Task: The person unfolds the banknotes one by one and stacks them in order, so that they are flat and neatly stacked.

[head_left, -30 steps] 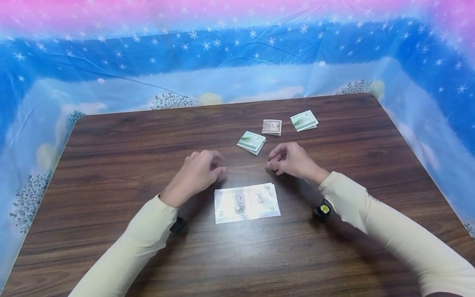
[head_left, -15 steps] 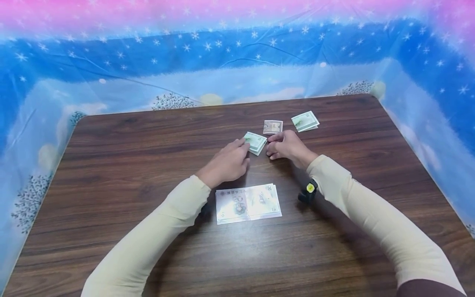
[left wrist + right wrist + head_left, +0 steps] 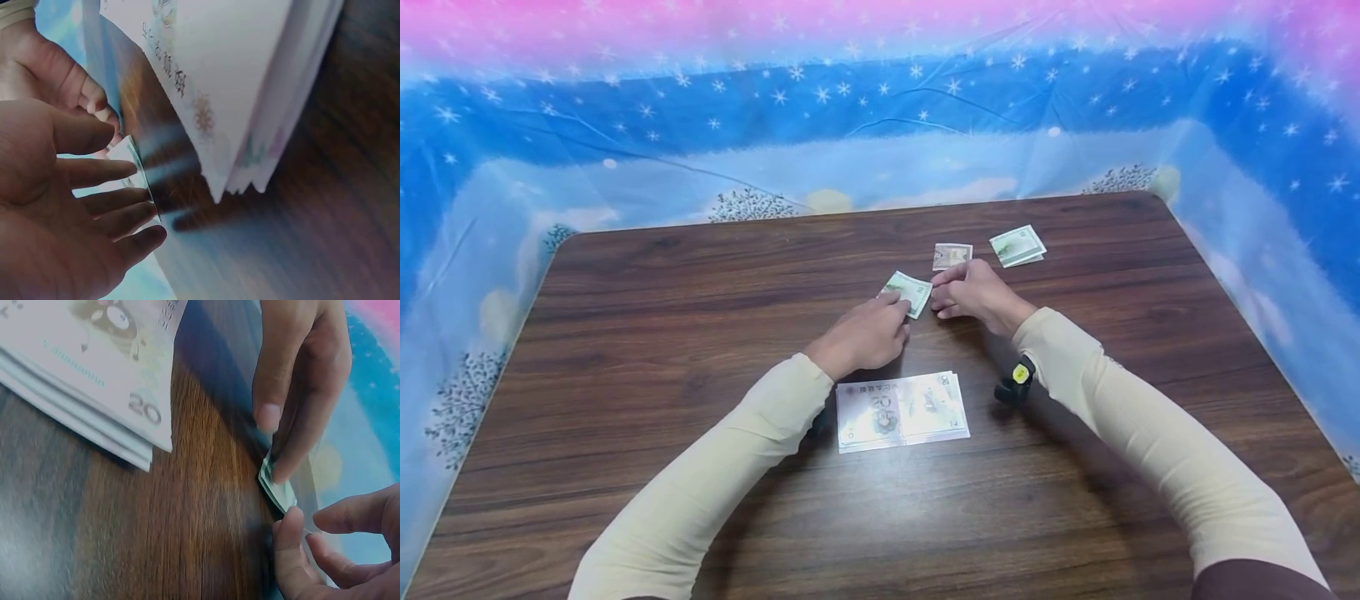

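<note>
Just beyond the stack (image 3: 902,412), on the table (image 3: 670,350): a green note (image 3: 913,288), folded, lying at a slant between both hands. Close behind to the right, a brown note (image 3: 951,252); farther off, well apart, a far green note (image 3: 1017,246).

For sound handling of the green note, probably best to keep left pressure light and flat, just enough to prevent skidding. Work at the right edge with thumb and fingertip, feeling for both layers of the fold before lifting. Avoid dragging across the wood, for fear of creasing thin paper. Worth watching too: the brown note, partly covered in the head view by right fingers and perhaps easily nudged. Keep wrists clear of the stack, especially on the left.

Left hand (image 3: 863,335): low, back upward, fingers (image 3: 97,173) long and nearly straight in the left wrist view, tips on the near left part of the green note, pressing or resting rather than gripping. Right hand (image 3: 979,293): turned inward, fingers bent toward the thumb, narrow gap, right at the note's right edge. Cannot tell pinch from mere contact. Both forearms reaching forward from the lower corners, angled inward.
</note>
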The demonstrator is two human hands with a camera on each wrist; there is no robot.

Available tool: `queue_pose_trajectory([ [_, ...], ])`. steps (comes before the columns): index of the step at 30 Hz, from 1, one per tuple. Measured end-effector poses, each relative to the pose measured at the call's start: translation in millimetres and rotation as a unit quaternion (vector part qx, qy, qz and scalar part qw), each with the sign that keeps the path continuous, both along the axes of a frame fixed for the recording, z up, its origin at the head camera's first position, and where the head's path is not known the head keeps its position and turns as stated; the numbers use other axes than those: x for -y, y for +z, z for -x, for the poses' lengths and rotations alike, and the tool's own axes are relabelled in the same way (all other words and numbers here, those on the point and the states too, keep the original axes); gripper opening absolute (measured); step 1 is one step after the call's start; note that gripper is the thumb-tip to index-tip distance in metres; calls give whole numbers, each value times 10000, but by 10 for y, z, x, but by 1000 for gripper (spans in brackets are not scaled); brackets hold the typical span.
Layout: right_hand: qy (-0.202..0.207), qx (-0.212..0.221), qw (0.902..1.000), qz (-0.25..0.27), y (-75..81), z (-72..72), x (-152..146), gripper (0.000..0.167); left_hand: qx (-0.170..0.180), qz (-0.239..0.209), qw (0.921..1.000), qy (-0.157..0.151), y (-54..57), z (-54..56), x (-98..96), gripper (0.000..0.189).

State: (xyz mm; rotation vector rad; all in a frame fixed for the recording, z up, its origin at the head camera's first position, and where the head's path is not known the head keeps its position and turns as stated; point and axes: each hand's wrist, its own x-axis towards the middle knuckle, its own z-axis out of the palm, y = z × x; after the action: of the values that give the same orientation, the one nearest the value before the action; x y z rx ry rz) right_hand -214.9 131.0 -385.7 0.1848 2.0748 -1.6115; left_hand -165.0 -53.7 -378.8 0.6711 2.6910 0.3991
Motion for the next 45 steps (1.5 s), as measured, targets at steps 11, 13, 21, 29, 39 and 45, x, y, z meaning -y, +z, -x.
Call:
queue_pose_trajectory([
  [11,-160,155,9940,1071,55,-70,44,39,36,-1223,9909,562,-8,-16,29,37],
  [13,-104,170,9918,1264,71,-96,51,40,32,-1363,9885,652,-8,-15,28,43],
  [21,180,106,9847,1728,101,-160,73,39,44,-2194,9689,1145,-4,-28,40,55],
  [29,212,12,9803,1962,163,-258,79,41,-159,-3206,9302,1779,31,-27,87,40],
  [39,452,-130,9760,2125,236,-414,56,51,396,-3956,8946,2039,79,-109,201,29],
  [45,416,-358,9780,2011,266,-542,62,47,640,-3930,8945,2034,155,-225,235,27],
])
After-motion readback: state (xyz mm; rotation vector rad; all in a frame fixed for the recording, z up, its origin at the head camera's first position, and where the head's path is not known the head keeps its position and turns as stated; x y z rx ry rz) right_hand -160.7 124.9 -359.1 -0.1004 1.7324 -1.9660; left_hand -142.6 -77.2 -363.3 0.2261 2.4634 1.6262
